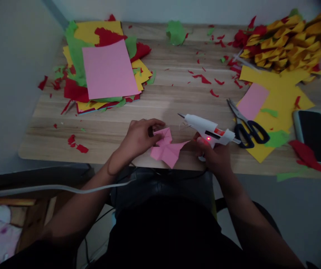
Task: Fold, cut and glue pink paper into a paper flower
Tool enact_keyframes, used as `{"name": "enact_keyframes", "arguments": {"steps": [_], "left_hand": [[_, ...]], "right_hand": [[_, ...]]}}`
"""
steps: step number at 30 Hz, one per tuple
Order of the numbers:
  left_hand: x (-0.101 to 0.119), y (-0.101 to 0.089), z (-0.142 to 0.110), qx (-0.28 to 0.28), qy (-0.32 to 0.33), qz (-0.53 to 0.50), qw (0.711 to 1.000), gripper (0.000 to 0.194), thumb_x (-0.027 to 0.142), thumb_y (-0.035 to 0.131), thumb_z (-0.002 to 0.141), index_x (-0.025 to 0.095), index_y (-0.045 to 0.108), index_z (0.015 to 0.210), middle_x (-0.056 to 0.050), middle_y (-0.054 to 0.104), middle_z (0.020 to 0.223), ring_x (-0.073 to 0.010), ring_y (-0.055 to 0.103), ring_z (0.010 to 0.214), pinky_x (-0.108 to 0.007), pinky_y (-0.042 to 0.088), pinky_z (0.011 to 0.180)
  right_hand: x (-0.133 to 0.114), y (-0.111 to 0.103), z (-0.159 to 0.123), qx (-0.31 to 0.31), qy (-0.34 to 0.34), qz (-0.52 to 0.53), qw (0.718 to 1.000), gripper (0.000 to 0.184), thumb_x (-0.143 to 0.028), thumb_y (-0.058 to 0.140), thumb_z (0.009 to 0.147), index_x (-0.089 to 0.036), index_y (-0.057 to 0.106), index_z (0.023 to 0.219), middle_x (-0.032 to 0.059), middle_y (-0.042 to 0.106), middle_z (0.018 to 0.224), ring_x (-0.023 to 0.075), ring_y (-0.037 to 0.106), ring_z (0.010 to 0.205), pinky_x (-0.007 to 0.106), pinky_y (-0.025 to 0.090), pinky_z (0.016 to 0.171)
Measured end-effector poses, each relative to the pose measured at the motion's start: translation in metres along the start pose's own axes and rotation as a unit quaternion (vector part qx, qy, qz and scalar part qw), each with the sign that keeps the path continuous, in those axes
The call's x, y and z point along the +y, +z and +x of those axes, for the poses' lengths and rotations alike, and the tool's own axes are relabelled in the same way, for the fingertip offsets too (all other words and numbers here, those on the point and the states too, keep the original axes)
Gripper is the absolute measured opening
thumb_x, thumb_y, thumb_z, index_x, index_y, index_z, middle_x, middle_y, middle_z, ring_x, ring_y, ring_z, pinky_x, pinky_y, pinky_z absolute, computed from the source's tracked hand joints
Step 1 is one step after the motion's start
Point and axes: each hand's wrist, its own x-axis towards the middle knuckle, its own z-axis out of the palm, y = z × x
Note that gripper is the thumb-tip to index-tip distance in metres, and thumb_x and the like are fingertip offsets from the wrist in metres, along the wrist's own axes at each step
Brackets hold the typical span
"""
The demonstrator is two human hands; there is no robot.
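My left hand point(142, 136) pinches a folded pink paper piece point(167, 151) between thumb and fingers, close to the table's front edge. Creases run across the pink paper and its pointed flaps spread outward. In my right hand point(215, 155) is a white hot glue gun point(205, 127), gripped by its handle. A red light glows on its side. Its dark nozzle points left and slightly away from me, above the table and beyond the pink paper. A glue stick end pokes out at the back of the gun.
Scissors point(247, 127) lie right of the gun over yellow paper point(280, 97). A phone point(313, 136) sits at the right edge. Yellow folded paper pieces point(289, 45) are heaped at back right. Pink sheets point(110, 71) top a stack at left. A pale cable point(65, 188) crosses my left arm.
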Motion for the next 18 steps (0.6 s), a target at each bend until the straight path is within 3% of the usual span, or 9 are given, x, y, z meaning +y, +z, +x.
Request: {"name": "enact_keyframes", "arguments": {"steps": [4, 8, 10, 15, 18], "left_hand": [[-0.008, 0.005, 0.011, 0.011, -0.007, -0.181, 0.983, 0.013, 0.030, 0.069, 0.082, 0.018, 0.072, 0.086, -0.003, 0.069, 0.079, -0.0149, 0.060, 0.068, -0.026, 0.047, 0.062], [-0.014, 0.012, 0.028, 0.118, 0.022, -0.364, 0.924, 0.020, 0.028, 0.077, 0.073, 0.017, 0.064, 0.082, 0.000, 0.067, 0.078, -0.0110, 0.060, 0.067, -0.021, 0.049, 0.061], [-0.015, 0.013, 0.034, 0.142, 0.004, -0.421, 0.896, 0.024, 0.030, 0.078, 0.073, 0.018, 0.063, 0.087, 0.002, 0.065, 0.075, -0.0097, 0.058, 0.059, -0.022, 0.051, 0.057], [-0.016, 0.012, 0.032, 0.173, -0.011, -0.449, 0.876, 0.037, 0.026, 0.077, 0.074, 0.021, 0.059, 0.105, 0.004, 0.064, 0.068, -0.0090, 0.054, 0.045, -0.020, 0.044, 0.043], [-0.018, 0.011, 0.030, 0.210, -0.004, -0.460, 0.863, 0.039, 0.028, 0.077, 0.073, 0.022, 0.057, 0.106, 0.007, 0.059, 0.062, -0.0087, 0.053, 0.042, -0.019, 0.041, 0.042]], "right_hand": [[0.003, 0.001, 0.004, 0.007, 0.009, 0.046, 0.999, 0.025, -0.046, 0.067, 0.087, -0.021, 0.066, 0.085, -0.0054, 0.056, 0.049, 0.0130, 0.053, 0.044, 0.028, 0.043, 0.047], [0.003, 0.002, 0.006, 0.007, 0.004, 0.073, 0.997, 0.029, -0.049, 0.065, 0.087, -0.020, 0.064, 0.086, -0.0059, 0.054, 0.048, 0.0134, 0.053, 0.042, 0.027, 0.043, 0.045], [0.002, 0.002, 0.006, 0.010, 0.001, 0.101, 0.995, 0.030, -0.050, 0.064, 0.086, -0.020, 0.064, 0.086, -0.0063, 0.053, 0.047, 0.0125, 0.052, 0.041, 0.026, 0.042, 0.045], [0.000, 0.003, 0.005, 0.010, -0.003, 0.202, 0.979, 0.033, -0.051, 0.067, 0.083, -0.019, 0.064, 0.086, -0.0069, 0.050, 0.045, 0.0108, 0.051, 0.040, 0.023, 0.039, 0.042], [-0.001, 0.003, 0.004, 0.001, -0.016, 0.225, 0.974, 0.033, -0.052, 0.066, 0.082, -0.019, 0.063, 0.087, -0.0073, 0.049, 0.044, 0.0105, 0.049, 0.039, 0.022, 0.039, 0.040]]}}
